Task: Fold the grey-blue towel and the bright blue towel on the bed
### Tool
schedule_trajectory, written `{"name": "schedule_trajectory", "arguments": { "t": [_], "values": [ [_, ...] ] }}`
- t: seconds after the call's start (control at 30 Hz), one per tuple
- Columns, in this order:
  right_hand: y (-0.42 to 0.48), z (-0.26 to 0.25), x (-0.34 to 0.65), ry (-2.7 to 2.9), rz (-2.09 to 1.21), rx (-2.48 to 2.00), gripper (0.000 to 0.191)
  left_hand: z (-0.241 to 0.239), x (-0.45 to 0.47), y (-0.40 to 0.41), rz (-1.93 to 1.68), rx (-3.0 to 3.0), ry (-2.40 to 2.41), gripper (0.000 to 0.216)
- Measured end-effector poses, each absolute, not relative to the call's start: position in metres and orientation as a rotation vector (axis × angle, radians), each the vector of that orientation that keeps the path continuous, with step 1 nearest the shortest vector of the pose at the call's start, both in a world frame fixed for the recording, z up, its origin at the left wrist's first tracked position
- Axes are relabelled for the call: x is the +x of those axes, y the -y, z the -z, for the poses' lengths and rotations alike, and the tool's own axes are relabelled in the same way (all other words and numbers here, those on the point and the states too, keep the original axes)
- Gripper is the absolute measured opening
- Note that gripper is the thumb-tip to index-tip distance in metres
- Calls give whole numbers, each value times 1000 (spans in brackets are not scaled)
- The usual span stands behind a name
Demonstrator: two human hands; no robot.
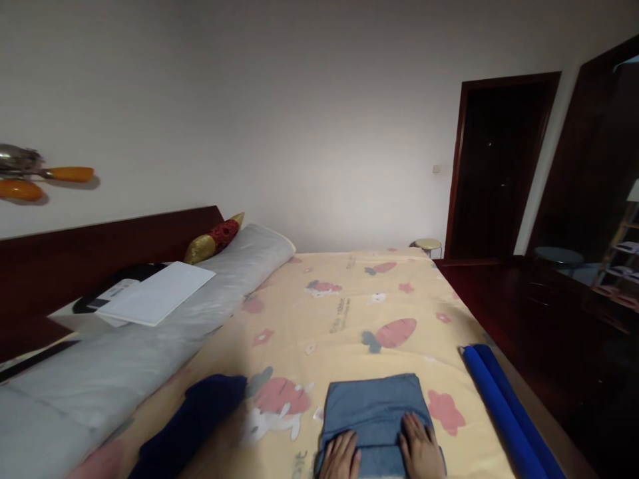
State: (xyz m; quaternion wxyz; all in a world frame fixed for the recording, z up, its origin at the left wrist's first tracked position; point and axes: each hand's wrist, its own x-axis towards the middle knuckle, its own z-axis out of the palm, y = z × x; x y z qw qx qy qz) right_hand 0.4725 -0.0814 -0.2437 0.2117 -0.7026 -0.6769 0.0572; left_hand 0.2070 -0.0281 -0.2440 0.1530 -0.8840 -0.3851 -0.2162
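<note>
A grey-blue folded cloth, perhaps a towel, lies on the bed near its front, with a crease running across its lower part. My left hand rests on the cloth's lower left, fingers stretched forward. On the lower right side, my right hand lies flat with its fingers extended. Neither hand grips anything that I can see. Both wrists are cut off by the bottom of the view, and so is the cloth's near edge.
Yellow bedding printed with carrots and rabbits covers the bed. Dark blue fabric lies to the left, and blue rolls lie along the right edge. Beyond the grey bolster are a white flat object and a red-gold cushion.
</note>
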Motion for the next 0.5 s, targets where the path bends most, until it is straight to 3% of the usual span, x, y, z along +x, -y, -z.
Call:
{"name": "schedule_trajectory", "arguments": {
  "t": [0.17, 0.37, 0.5],
  "values": [
    [84, 249, 481, 1789, -66, -2048, 46, 257, 191, 30, 551, -2384, 1366, 30],
    [63, 223, 422, 2028, -398, -1797, 52, 261, 241, 19, 495, -2589, 1280, 65],
    [60, 204, 421, 2075, -586, -1722, 51, 264, 248, 15, 540, -2640, 1193, 66]
  ]
}}
